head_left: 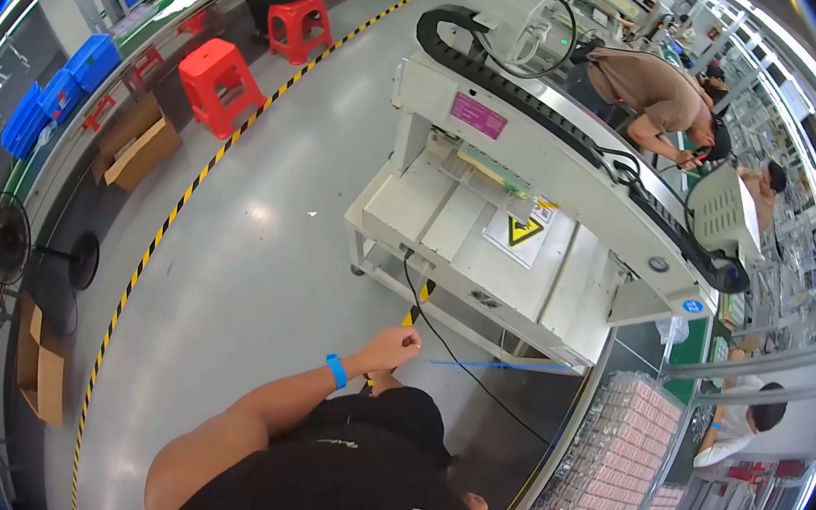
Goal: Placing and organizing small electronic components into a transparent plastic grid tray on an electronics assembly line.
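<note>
My left hand [395,348] is out in front of me, its fingers curled closed; a small pale tip shows at them, too small to make out. A blue band [335,371] circles that wrist. A thin blue cord [491,365] stretches from beside the fingers toward the machine's lower edge; whether the hand grips it is unclear. Low in the head view, a small patch of skin beside my black shirt looks like part of my right hand [474,505], its fingers mostly hidden. Ahead stands a white machine [414,200] with a yellow warning sign [523,233].
A black cable [448,343] hangs from the machine to the floor. Stacked clear trays of pink pieces [612,455] stand at right. Red stools [214,82], cardboard boxes [143,149] and a black fan [7,238] are at left. A person [649,86] bends behind the machine.
</note>
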`<state>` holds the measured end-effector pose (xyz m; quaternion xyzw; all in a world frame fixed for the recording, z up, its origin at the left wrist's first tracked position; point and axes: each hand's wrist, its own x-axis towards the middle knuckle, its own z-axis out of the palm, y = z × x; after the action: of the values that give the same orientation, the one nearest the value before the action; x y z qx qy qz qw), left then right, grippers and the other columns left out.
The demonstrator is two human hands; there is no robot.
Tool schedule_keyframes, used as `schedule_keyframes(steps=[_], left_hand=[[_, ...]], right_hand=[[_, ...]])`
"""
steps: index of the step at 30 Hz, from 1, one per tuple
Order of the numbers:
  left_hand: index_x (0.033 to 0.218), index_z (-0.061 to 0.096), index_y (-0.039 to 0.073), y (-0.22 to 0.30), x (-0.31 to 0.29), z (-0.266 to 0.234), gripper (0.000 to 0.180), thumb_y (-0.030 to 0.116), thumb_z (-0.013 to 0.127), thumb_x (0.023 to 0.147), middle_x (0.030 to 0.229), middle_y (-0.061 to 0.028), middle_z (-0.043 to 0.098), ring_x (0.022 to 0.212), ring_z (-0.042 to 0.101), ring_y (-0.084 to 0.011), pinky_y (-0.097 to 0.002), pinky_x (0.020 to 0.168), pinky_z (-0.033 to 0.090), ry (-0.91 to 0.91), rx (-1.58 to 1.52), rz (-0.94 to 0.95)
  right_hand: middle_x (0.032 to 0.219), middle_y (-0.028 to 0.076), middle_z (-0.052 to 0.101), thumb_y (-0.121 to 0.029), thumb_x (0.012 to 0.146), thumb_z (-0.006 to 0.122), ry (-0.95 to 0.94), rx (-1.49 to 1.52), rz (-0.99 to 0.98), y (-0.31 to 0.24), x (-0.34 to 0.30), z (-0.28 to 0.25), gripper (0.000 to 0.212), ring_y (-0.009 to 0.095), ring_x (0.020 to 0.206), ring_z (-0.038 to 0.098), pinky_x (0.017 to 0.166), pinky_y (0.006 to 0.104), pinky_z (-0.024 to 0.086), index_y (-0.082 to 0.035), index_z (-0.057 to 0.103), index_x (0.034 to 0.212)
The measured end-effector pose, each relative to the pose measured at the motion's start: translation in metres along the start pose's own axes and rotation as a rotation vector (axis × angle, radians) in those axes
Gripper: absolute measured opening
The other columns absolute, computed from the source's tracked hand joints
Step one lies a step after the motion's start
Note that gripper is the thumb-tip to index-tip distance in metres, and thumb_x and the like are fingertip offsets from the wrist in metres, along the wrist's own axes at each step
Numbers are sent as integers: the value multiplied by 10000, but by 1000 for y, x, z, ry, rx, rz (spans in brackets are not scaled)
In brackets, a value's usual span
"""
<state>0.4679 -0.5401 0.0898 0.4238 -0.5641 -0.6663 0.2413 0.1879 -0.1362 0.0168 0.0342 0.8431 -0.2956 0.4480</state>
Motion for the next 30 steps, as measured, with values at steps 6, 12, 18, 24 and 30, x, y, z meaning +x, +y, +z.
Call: schedule_keyframes(steps=[6, 12, 18, 24, 30], left_hand=[[866, 624, 14, -3, 38, -35, 191, 197, 629, 812, 721, -95, 643, 617, 605, -200, -339, 599, 490, -120, 94, -185], [901, 623, 22, 40, 76, -79, 194, 202, 631, 831, 772, -106, 661, 685, 633, -228, -365, 643, 502, -108, 132, -4], [901, 606, 24, 76, 124, -107, 189, 189, 622, 810, 776, -116, 653, 700, 634, -236, -364, 633, 486, -331, 259, 214], [867, 616, 22, 75, 147, -141, 159, 163, 622, 794, 749, -90, 636, 696, 613, -205, -358, 638, 472, -874, -67, 219], [858, 624, 19, 84, 167, -174, 145, 145, 629, 786, 760, -73, 652, 703, 616, -185, -355, 649, 480, -1076, -120, 111]], right_hand=[[600, 49, 520, -121, 869, 567, -283, -80, -271, -63, 66, 70, 151, 151, 457, 502, 408, 295, 435, -24, 554, 754], [666, 28, 532, -186, 945, 548, -265, -176, -201, -226, 54, 146, 154, 114, 544, 532, 457, 261, 447, -40, 589, 918], [663, 28, 555, -181, 923, 553, -138, -71, -105, -252, 4, 176, 158, 106, 530, 534, 458, 252, 448, -34, 611, 926], [674, 47, 580, -185, 932, 552, -109, 75, 17, -219, -54, 223, 178, 131, 510, 556, 462, 260, 474, -24, 623, 960], [743, 88, 635, -214, 918, 577, 89, -83, 44, -241, -125, 290, 227, 169, 583, 626, 506, 295, 518, 5, 618, 962]])
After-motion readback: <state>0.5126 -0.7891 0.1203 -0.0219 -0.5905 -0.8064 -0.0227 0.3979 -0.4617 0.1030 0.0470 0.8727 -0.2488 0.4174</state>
